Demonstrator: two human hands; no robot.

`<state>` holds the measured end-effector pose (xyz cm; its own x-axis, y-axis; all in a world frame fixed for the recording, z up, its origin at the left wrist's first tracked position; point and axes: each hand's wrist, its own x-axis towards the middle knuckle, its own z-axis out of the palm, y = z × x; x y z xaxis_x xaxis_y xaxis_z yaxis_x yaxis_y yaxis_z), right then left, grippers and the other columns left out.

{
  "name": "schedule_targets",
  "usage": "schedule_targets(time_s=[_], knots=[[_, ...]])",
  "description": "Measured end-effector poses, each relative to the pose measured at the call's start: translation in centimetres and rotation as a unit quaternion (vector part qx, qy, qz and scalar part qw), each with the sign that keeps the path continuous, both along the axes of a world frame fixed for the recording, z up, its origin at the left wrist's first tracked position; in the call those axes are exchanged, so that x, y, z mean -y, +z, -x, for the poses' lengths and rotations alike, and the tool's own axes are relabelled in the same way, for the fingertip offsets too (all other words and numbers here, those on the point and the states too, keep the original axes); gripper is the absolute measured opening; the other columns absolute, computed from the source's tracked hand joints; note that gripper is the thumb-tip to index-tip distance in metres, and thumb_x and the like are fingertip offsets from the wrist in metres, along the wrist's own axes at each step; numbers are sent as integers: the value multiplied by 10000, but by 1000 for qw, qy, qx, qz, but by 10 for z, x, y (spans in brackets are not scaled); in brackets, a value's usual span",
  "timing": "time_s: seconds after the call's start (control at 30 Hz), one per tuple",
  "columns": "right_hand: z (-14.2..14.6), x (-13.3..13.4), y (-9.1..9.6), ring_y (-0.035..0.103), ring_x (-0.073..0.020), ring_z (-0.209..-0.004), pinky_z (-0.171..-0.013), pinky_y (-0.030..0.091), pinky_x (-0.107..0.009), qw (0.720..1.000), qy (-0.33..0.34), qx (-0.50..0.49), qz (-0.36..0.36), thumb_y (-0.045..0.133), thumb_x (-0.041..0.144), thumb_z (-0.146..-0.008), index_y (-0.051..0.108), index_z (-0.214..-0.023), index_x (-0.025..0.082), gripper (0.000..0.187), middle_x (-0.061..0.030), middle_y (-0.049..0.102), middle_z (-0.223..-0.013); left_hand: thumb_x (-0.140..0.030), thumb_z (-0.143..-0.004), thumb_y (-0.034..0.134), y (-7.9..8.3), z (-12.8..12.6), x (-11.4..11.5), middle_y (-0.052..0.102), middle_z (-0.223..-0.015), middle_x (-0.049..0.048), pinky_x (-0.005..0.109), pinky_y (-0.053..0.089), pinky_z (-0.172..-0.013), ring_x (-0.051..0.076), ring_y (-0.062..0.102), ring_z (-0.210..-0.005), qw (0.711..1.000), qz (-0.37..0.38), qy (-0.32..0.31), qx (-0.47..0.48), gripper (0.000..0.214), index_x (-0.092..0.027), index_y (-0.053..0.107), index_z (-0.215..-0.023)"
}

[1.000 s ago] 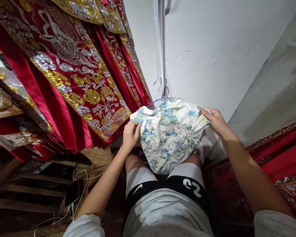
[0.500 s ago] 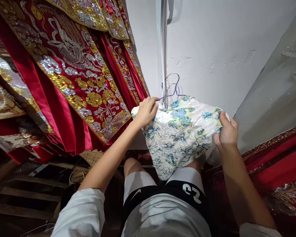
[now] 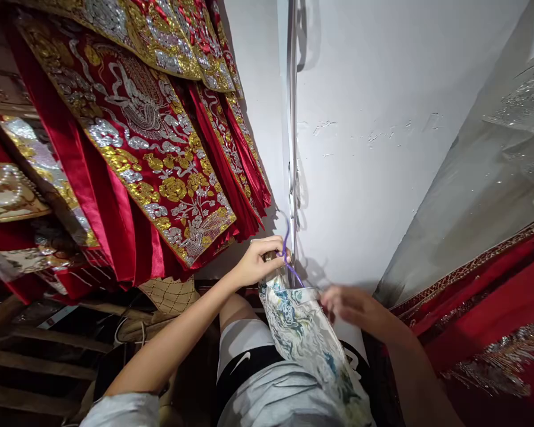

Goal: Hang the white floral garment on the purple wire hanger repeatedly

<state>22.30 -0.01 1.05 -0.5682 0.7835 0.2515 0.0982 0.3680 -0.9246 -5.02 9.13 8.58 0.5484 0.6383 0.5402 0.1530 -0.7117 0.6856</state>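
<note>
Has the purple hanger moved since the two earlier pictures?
Yes: against the wall marks, the hanger is now lower in the view and farther left.

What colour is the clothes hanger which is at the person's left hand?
The hanger is purple, seen best in the head view, by the left hand.

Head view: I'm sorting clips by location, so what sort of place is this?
Probably a costume store or dressing room, though I can't tell which: a sequined red garment hangs at left, and a purple hanger and floral garment are in front.
</note>
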Motion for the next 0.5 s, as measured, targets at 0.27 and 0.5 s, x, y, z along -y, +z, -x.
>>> schedule_targets(time_s=[0.27,0.5], knots=[[85,-107,0,199,-373,-1581,-1281,183,-613,922,-151,160,-319,743,293,-743,104,-1651,234,1112,-189,237,-1681,-800,-733,607,17,8,1,451,-571,39,574,521,-955,215,532,-625,987,15,33,154,615,-254,484,-478],[103,-110,17,303,-416,-1460,-1194,346,-580,814,-367,49,-447,752,413,-744,113,-1626,244,1102,-198,285,-1484,-540,-947,441,31,17,6,319,-674,20,641,511,-1032,217,505,-684,976,-25,181,122,336,-281,557,-766]])
